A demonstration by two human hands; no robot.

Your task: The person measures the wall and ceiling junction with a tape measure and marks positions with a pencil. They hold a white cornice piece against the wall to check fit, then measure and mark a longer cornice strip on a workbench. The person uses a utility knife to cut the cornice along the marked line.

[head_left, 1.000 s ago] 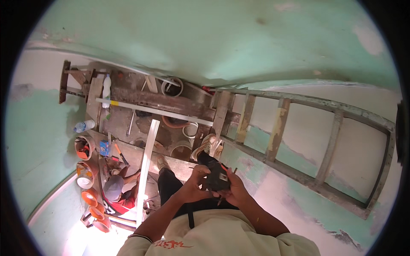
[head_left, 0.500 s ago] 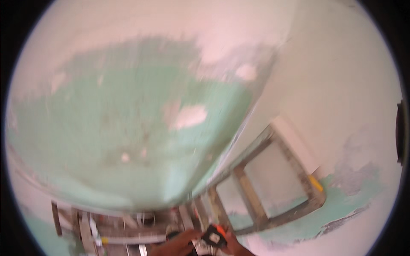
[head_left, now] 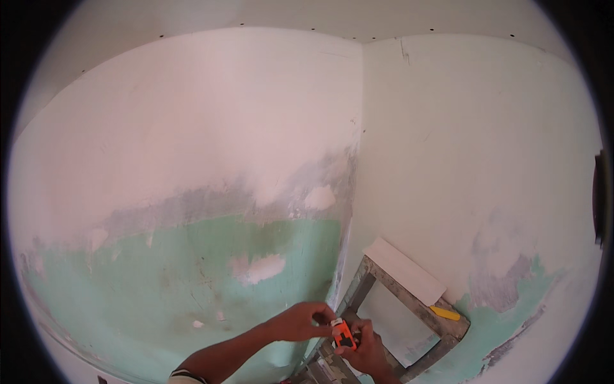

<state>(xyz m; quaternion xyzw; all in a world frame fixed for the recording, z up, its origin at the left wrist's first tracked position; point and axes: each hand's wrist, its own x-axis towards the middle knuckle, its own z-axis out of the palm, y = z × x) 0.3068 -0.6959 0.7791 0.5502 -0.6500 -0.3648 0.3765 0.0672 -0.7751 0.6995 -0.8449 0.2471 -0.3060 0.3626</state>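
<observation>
An orange and black tape measure [head_left: 344, 335] is in front of me at the lower middle of the view. My right hand [head_left: 371, 353] is wrapped round its case from the right. From the left comes my left hand [head_left: 306, 322], its thumb and fingers curled at the near end of the tape measure, where a small pale metal part shows. Just past my right hand stands a worn wooden frame [head_left: 368, 280] with crossbars. On its top rail lie a white flat strip [head_left: 406, 272] and a yellow-handled tool [head_left: 446, 313], its kind unclear.
A half-plastered wall [head_left: 192, 269], white above and green below, fills the left and meets a pale wall [head_left: 448, 141] at a corner. Patches of green and grey show low on the right wall. The ceiling [head_left: 307, 13] has several dark dots along its edge.
My view has tilted up, so the ceiling shows and the cluttered wooden structure at lower left has mostly dropped out. Both hands have risen in view, and my left now meets the tape measure.
</observation>
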